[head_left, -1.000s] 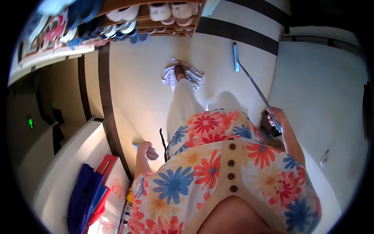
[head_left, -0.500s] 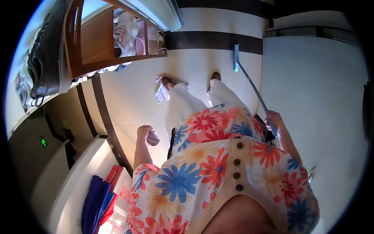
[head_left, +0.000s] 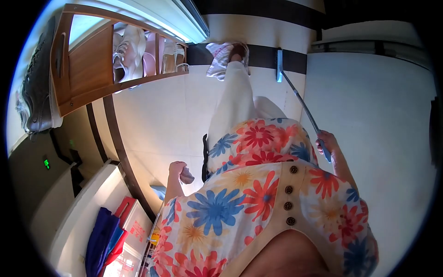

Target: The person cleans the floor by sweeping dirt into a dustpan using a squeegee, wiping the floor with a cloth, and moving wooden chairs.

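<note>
My right hand (head_left: 326, 140) is wrapped round the blue grip of a long-handled tool (head_left: 302, 102). Its narrow light-blue head (head_left: 279, 66) rests on the floor where the dark stripe runs. At the left, my left hand (head_left: 176, 169) is closed on a bunched greyish cloth (head_left: 186, 176). A striped white and lilac cloth (head_left: 218, 62) lies on the floor under my foot (head_left: 237, 52), partly on the dark stripe.
A wooden shoe rack (head_left: 91, 57) with several shoes stands at the upper left. To the right is a pale door panel (head_left: 369, 115). Dark blue (head_left: 100, 240) and red items hang at the lower left. Dark stripes (head_left: 121, 143) cross the pale floor.
The shoe rack now shows from its side. My foot and the striped cloth have moved forward onto the dark stripe. Both hands keep their holds.
</note>
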Demonstrator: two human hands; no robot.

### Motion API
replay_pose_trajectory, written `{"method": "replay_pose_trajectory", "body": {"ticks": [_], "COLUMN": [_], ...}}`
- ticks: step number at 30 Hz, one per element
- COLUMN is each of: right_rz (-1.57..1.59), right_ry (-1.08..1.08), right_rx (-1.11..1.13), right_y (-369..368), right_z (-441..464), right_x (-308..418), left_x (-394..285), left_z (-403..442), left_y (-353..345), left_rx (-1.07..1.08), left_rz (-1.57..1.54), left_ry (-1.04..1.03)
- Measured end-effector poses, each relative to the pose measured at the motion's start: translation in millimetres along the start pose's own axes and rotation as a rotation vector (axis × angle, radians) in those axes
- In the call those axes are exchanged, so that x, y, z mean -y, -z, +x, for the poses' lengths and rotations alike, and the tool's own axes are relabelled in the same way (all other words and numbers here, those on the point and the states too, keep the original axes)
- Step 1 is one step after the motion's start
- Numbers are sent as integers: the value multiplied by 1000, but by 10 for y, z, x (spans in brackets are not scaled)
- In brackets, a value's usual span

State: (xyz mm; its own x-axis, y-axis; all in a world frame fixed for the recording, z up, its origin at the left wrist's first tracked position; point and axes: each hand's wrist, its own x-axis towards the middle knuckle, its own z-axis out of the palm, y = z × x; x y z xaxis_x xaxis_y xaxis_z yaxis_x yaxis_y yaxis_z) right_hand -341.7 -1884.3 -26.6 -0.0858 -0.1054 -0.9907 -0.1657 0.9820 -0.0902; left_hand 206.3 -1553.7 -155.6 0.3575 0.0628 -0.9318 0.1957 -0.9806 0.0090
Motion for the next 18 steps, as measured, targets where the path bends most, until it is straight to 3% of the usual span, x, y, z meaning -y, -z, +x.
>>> {"method": "replay_pose_trajectory", "body": {"ticks": [4, 13, 18], "right_rz": [-84, -31, 0], "right_ry": [19, -17, 21], "right_rx": [-4, 51, 70], "right_y": [89, 261, 167], "right_z": [-120, -147, -132], "right_x": [-111, -268, -568], "left_x": [160, -183, -222], "left_z": [-68, -355, -183], "left_y": [-59, 134, 254], "left_rx": [16, -51, 3], "left_rz": [36, 197, 123], "left_ry": [-14, -59, -78]}}
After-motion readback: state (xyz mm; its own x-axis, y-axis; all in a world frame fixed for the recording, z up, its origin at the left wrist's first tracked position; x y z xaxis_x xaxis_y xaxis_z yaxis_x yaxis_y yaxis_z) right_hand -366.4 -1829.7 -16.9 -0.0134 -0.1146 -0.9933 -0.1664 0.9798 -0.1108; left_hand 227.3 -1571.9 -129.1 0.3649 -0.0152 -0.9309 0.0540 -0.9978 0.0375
